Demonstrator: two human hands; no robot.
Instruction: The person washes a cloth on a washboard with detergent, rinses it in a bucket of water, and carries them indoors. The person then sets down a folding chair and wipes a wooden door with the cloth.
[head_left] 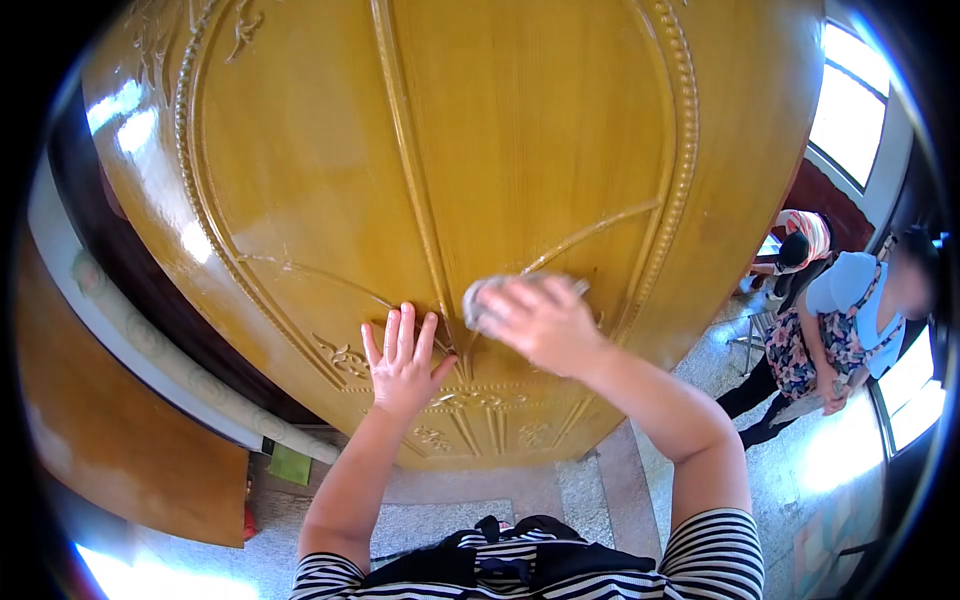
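A large glossy yellow-brown wooden panel (540,130) with carved beading and raised mouldings fills the middle of the head view. My left hand (403,368) lies flat on its lower part, fingers spread, holding nothing. Just right of it, my right hand (535,315) presses a greyish cloth (480,305) against the panel, beside a curved moulding. The right hand is slightly blurred, and part of the cloth is hidden beneath its fingers.
At the right stands a person in a floral apron (795,350); another person in a striped top (808,232) is behind. Windows (850,105) are at the right. An orange-brown board (120,430) lies at the left, near a green object (290,464) on the floor.
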